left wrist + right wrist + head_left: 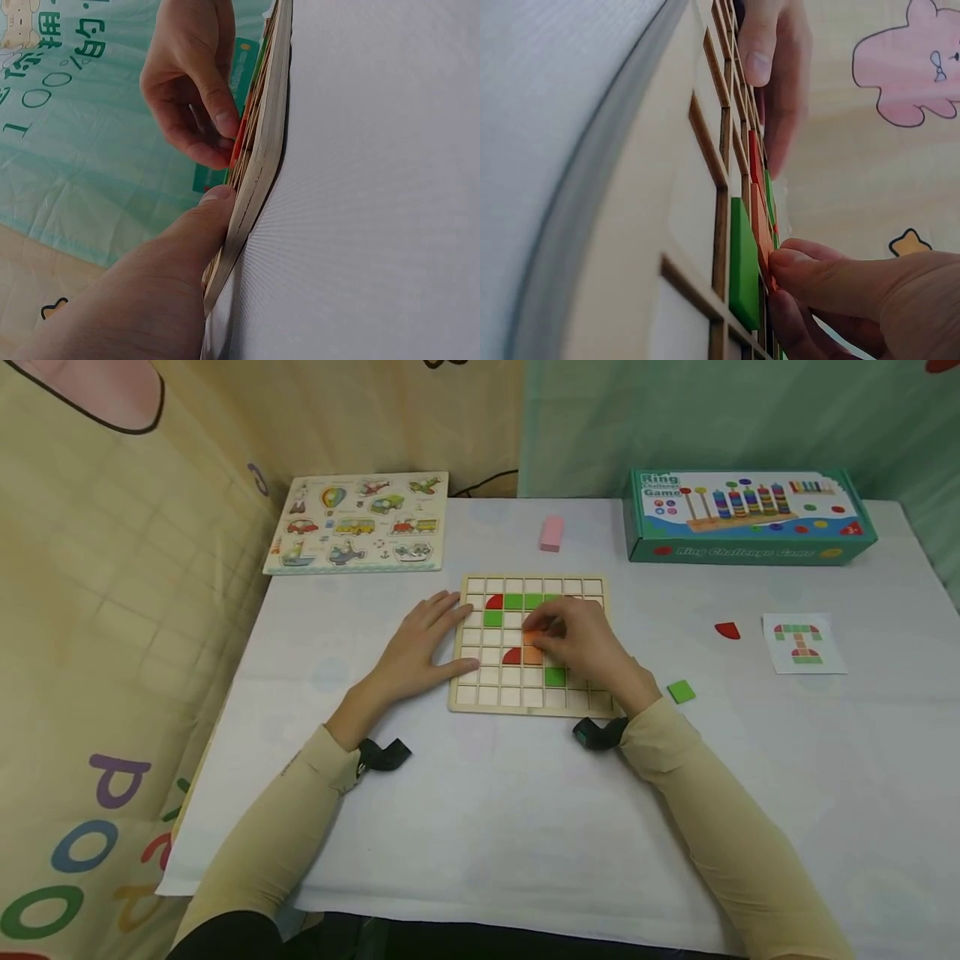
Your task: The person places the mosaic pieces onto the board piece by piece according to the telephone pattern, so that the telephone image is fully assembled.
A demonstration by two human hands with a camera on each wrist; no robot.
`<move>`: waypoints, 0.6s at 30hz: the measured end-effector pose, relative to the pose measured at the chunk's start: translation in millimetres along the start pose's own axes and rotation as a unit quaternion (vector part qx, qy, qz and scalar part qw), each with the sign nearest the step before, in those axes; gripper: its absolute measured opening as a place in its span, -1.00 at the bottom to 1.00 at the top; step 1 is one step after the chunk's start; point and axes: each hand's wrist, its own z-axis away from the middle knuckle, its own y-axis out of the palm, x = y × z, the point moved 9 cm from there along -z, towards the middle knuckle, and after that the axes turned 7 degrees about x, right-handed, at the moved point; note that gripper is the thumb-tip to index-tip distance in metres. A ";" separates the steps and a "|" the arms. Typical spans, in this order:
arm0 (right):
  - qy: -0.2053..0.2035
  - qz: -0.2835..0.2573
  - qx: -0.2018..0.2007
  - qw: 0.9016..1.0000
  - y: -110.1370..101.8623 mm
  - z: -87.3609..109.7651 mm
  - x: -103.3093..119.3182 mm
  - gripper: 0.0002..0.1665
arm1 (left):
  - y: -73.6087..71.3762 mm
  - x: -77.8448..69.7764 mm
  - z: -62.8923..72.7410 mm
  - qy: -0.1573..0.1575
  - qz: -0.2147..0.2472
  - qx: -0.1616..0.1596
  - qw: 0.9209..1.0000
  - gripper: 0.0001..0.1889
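A wooden grid board (532, 712) lies on the white table, with red quarter-round, green and orange tiles in some of its cells. My left hand (420, 647) rests at the board's left side, fingers spread over the upper edge and the thumb (199, 225) on the rim lower down. Over the middle of the grid, my right hand (581, 639) pinches an orange square tile (531, 637) between thumb and fingertips, right at the cells. Just below it sits another orange tile (532, 656), beside a red quarter-round tile (512, 656). A green tile (744, 262) lies nearer the right wrist.
Right of the board are a loose green tile (681, 692), a red quarter-round piece (727, 630) and a pattern card (805, 644). Farther back stand a vehicle picture board (356, 527), a pink block (551, 533) and a green Ring Challenge Game box (750, 518).
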 end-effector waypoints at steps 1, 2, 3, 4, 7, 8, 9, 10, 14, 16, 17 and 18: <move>0.000 0.001 0.004 1.000 0.2 -0.2 0.7 -0.80 | -0.2 0.1 0.1 0.001 0.001 -0.001 1.000 -0.10; 0.001 0.004 0.007 1.000 0.2 -0.2 1.1 -0.81 | -0.1 0.2 0.1 0.002 0.002 -0.001 1.000 -0.10; 0.002 0.006 0.011 1.000 0.1 0.0 1.1 -0.80 | 0.4 0.6 0.1 0.003 0.002 -0.001 1.000 -0.10; 0.003 0.007 0.014 1.000 -0.3 0.4 0.9 -0.80 | 0.8 0.8 0.0 0.003 0.002 -0.001 1.000 -0.10; 0.007 0.003 0.015 1.000 -4.4 4.3 -2.6 -0.79 | 1.2 1.1 -0.3 0.004 0.002 0.000 1.000 -0.09; 0.010 0.001 0.012 1.000 -7.3 6.5 -4.2 -0.79 | 1.0 0.9 -0.3 0.004 0.002 0.001 1.000 -0.09; 0.014 -0.001 0.007 1.000 -10.8 9.2 -6.3 -0.78 | 0.3 0.6 -0.4 0.004 0.002 0.000 1.000 -0.09; 0.018 -0.004 0.003 1.000 -14.4 12.5 -9.1 -0.78 | 0.2 0.3 -0.5 0.004 0.002 -0.001 1.000 -0.09; 0.048 0.001 -0.012 0.999 -30.9 27.9 -23.8 -0.76 | 0.4 0.5 -0.6 0.004 -0.002 0.000 1.000 -0.09; 0.065 0.008 -0.013 0.998 -38.9 36.6 -31.5 -0.74 | 0.1 0.6 -0.2 0.003 -0.003 0.000 1.000 -0.09; 0.073 0.013 -0.012 0.997 -42.5 41.0 -34.8 -0.72 | 0.0 0.6 0.2 0.002 -0.002 0.001 1.000 -0.09; 0.080 0.016 -0.011 0.997 -46.3 45.5 -38.2 -0.72 | -0.2 0.6 0.6 0.002 -0.002 0.000 1.000 -0.09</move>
